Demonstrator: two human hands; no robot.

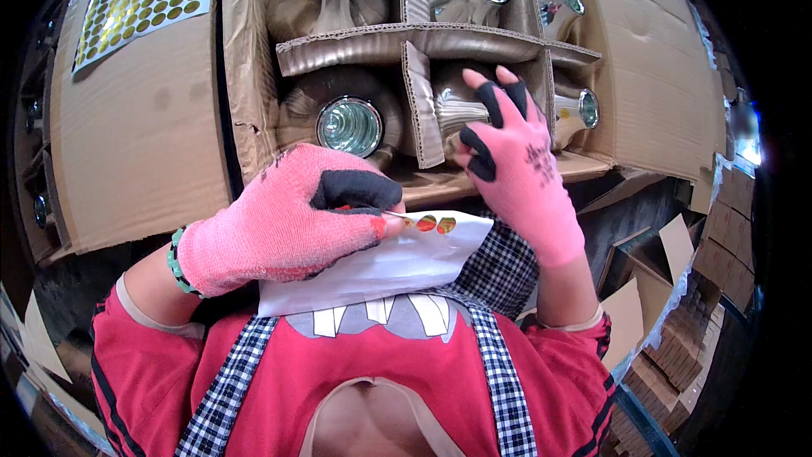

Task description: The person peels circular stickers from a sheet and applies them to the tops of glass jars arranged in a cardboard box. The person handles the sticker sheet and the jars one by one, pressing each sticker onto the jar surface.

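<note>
Evidently, the left hand (304, 211) was pinching a white sheet (372, 267) between thumb and fingers at its upper edge, where a short row of shiny gold-and-red round stickers (425, 224) showed. The sheet lay slanted in front of the red shirt (355, 372), just below the near edge of an open cardboard box (245, 51).

The right hand (516, 148) reached over the box's near middle compartment, two fingers stretched forward with bare tips and the thumb and forefinger bent close together; whether anything sat between them could not be told. Under that hand was a brownish glass vessel (451, 110), partly hidden by it.

Beside it on the left, within its own compartment, a rounded vessel (349, 127) tilted its silvery-rimmed mouth toward the wearer. Another vessel (588, 108) leaned at the right, and three more stood in the far row, parted by a corrugated cardboard divider (423, 38).

On the box's left flap (135, 144), near its far end, rested a sheet of gold dots (148, 0). Both hands wore pink gloves with black patches.
</note>
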